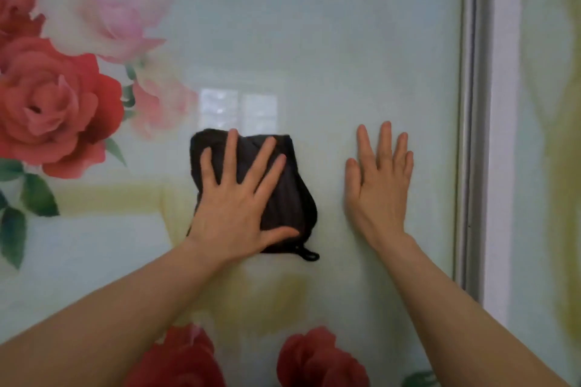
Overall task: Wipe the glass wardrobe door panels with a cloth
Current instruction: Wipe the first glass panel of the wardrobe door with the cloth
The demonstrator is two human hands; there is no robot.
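The left hand presses flat on the dark cloth to rub the glass door, while the flat right hand leans there for balance.

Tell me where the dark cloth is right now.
In the head view the dark cloth lies flat against the glass door panel near centre, pressed under the left hand, with the right hand beside it.
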